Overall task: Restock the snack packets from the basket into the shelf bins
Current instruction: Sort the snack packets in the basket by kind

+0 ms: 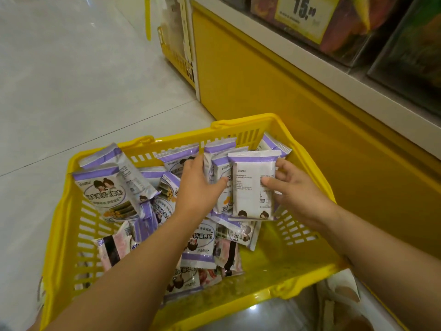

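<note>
- Fingers (194, 163) of your left hand (198, 189) reach behind a bunch of snack packets (253, 185), with the thumb pressed on its front. Your right hand (294, 191) pinches the same bunch from the other side, thumb on the white back panel and fingers curled round the edge.
- That bunch stands upright between your fingers, low inside the basket (238, 126) towards its far right corner, and is not yet lifted clear of the rim.
- Left of and beneath your fingers lie many loose packets (105, 187), purple-and-white and jumbled at all angles, with a few pink-striped packets (112, 249) nearer you.
- By the look of it the restock is far from finished. Most of the basket floor is covered, with bare yellow only under your right wrist. None of these purple packets can be seen in the shelf bins (405, 48) up beyond your right fingers.
- Each packet is a flat pillow of glossy film with crimped end seams. They will likely be slick and slide over one another, so squeeze the bunch evenly.
- Around them the basket is rigid yellow plastic with slotted walls.
- Further out, the shelf bins have clear hard fronts and blurred contents, above a smooth yellow panel (262, 80). Pale glossy floor tiles (71, 68) stretch away left of your fingers.
</note>
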Tool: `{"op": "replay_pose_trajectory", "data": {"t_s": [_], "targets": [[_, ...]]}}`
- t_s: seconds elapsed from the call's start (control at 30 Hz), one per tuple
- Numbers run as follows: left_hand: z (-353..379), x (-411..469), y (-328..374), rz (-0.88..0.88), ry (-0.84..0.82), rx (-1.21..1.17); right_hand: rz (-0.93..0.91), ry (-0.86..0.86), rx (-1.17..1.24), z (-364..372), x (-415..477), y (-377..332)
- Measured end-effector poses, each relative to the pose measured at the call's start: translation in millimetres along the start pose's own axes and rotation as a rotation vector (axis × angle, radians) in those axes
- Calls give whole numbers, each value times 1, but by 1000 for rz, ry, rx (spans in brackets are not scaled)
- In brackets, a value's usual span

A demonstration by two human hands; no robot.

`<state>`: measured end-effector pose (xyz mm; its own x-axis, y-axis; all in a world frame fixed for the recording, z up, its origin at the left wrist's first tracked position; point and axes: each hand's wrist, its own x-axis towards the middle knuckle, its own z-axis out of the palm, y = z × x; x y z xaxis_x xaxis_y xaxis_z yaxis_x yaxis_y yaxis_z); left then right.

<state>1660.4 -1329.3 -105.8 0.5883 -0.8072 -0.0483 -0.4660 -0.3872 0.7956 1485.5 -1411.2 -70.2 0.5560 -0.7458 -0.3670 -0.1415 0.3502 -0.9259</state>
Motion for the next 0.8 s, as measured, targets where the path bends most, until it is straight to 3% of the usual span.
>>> {"op": "replay_pose_trajectory", "data": {"t_s": [0.2, 0.43, 0.6, 0.7, 0.8], "targets": [[-17, -14, 20, -37, -5, -483, -60, -59, 170, 3, -9, -13], [-16, -31, 52, -101, -86, -592, -130, 25, 182, 22, -20, -27], [-11, -46, 72, -207, -309, -627, -96, 94, 250, 27, -25, -18], [-14, -47, 72, -219, -332, -622, -26, -74, 244, 22, -26, -23], [-16, -44, 67, -197, -320, -800, 60, -281, 107, 9, -27, -34]]}}
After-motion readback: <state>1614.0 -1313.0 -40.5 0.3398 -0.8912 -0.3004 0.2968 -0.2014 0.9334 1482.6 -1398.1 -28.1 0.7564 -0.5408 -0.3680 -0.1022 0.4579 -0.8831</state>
